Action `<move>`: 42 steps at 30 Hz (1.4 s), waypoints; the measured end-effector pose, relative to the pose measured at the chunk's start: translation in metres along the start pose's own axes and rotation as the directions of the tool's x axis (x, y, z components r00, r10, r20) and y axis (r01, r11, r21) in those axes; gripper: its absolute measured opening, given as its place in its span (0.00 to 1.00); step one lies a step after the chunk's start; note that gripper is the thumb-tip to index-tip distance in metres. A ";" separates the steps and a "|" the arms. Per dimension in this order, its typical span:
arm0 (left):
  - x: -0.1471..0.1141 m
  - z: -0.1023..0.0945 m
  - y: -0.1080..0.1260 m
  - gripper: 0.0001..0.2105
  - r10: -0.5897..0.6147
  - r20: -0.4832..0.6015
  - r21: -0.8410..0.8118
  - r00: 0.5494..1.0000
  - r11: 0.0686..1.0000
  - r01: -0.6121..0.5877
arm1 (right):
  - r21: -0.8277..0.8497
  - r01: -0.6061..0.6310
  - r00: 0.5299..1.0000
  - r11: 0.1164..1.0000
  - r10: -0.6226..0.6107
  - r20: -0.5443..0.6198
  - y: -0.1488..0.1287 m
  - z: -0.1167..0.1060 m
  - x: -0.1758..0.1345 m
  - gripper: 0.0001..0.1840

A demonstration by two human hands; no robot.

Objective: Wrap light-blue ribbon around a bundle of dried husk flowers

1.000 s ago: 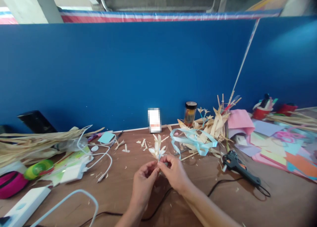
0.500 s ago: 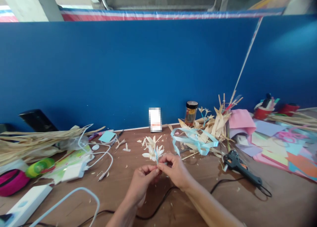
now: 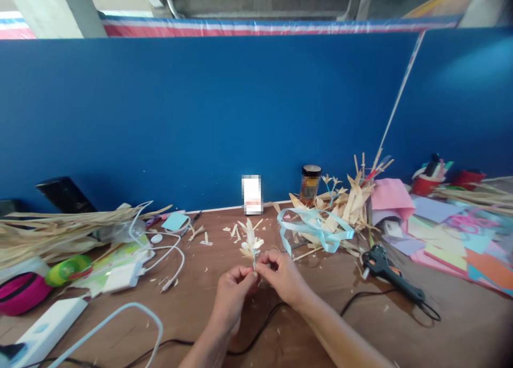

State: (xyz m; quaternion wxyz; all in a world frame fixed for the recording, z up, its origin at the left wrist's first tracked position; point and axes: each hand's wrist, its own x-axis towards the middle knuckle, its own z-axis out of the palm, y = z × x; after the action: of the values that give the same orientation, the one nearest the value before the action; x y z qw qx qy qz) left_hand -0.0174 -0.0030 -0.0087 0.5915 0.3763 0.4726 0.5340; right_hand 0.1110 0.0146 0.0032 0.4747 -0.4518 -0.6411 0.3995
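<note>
Pale, dried-husk petals form a small handmade flower [image 3: 250, 240] standing upright just beyond my fingertips. Its thin stem is pinched by my left hand [image 3: 234, 296], thumb against fingers. My right hand [image 3: 282, 277] is closed too, with thumb and forefinger pinching the stem just beneath the petals. The two hands meet at the stem, and its lower end is hidden behind the fingers. Small husk scraps [image 3: 232, 230] lie on the brown table past the flower.
A glue gun [image 3: 390, 277] lies at the right, its black cord [image 3: 256, 341] running under my wrists. Light-blue ribbon [image 3: 316, 229], dried husks [image 3: 356, 202] and a lidded jar [image 3: 310, 186] stand behind. Coloured paper [image 3: 444, 245] spreads far right; a white power strip [image 3: 50, 330] sits left.
The flower has turned about its stem between my fingers, so its petals look narrower and more upright. Both hands stay in nearly the same place.
</note>
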 end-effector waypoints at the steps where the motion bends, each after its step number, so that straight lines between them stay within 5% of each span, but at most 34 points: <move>1: 0.000 0.001 -0.001 0.09 0.022 -0.022 0.031 1.000 0.999 -0.022 | -0.075 0.004 0.999 0.997 -0.007 -0.037 0.000 0.001 -0.001 0.07; 5: -0.001 0.004 -0.006 0.10 0.087 -0.069 0.111 0.994 0.991 -0.079 | -0.307 0.045 0.983 0.951 -0.097 -0.155 -0.002 0.007 -0.008 0.06; 10: -0.002 0.006 -0.004 0.10 0.107 -0.065 0.064 0.992 0.993 -0.103 | -0.329 0.086 0.976 0.940 -0.146 -0.161 -0.009 0.006 -0.012 0.06; 14: 0.000 0.001 0.005 0.09 0.053 0.011 -0.024 0.999 0.998 -0.053 | 0.020 0.009 0.997 1.000 -0.007 -0.073 -0.010 0.003 -0.005 0.10; 18: 0.001 -0.002 0.009 0.07 0.006 0.107 -0.121 0.994 0.993 0.007 | 0.427 -0.221 0.975 0.877 0.210 0.074 -0.008 0.001 0.000 0.11; 22: -0.001 -0.001 0.006 0.05 -0.028 0.186 -0.148 0.982 0.987 0.056 | 0.581 -0.431 0.902 0.690 0.347 0.257 -0.005 -0.004 0.000 0.12; 29: -0.004 0.002 0.004 0.05 -0.095 0.216 -0.137 0.972 0.982 0.127 | 0.726 -0.416 0.906 0.548 0.317 0.280 0.002 -0.001 0.002 0.13; 39: -0.004 0.007 0.006 0.07 -0.138 0.106 -0.241 0.985 0.957 0.160 | 0.669 -0.386 0.918 0.635 0.336 0.211 0.005 0.004 0.001 0.12; 42: -0.003 0.006 0.005 0.08 -0.055 0.006 -0.205 0.998 0.977 0.055 | 0.516 -0.199 0.946 0.834 0.301 -0.122 0.002 0.003 0.002 0.13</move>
State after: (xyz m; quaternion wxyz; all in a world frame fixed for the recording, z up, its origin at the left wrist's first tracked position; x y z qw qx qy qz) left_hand -0.0128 -0.0046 -0.0023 0.6418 0.3001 0.4252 0.5632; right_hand 0.1083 0.0164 0.0013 0.5794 -0.4319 -0.4016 0.5626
